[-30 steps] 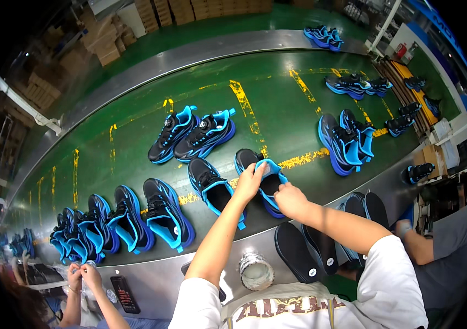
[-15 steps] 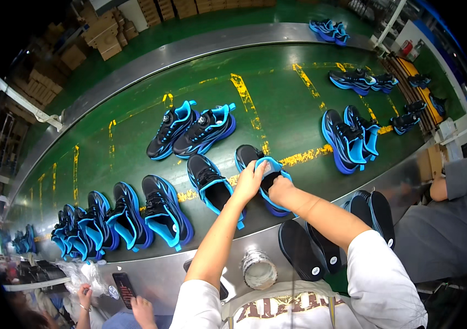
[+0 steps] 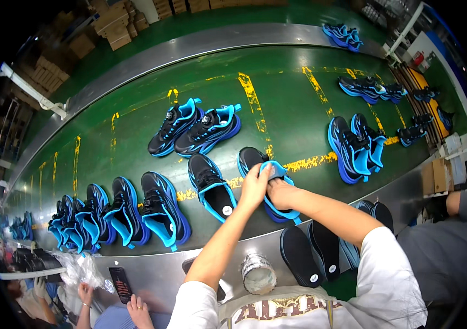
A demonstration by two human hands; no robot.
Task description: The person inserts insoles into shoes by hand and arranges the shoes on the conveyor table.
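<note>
Shoe, black with blue sole, lying on green belt near its front edge, toe pointing away; blue insole partly inside its opening, heel end sticking out toward the person; left hand on the shoe's collar, fingers curled around the insole's upper edge, pinching it; right hand just beside, touching the insole from the right, fingers bent and pressed onto it, thumb hidden; both forearms coming up from the lower edge, meeting over the shoe.

Mate shoe just left, upright, opening up, apart from the hands; pair farther back on the belt, side by side, toes to the left; another pair to the right, tipped on their sides; row of shoes at left, leaning against each other; more pairs far right near the belt's end.

Metal ledge in front of belt; dark insoles stacked there below the right forearm; round tin beside them; co-worker's hands at lower left near a dark phone.
</note>
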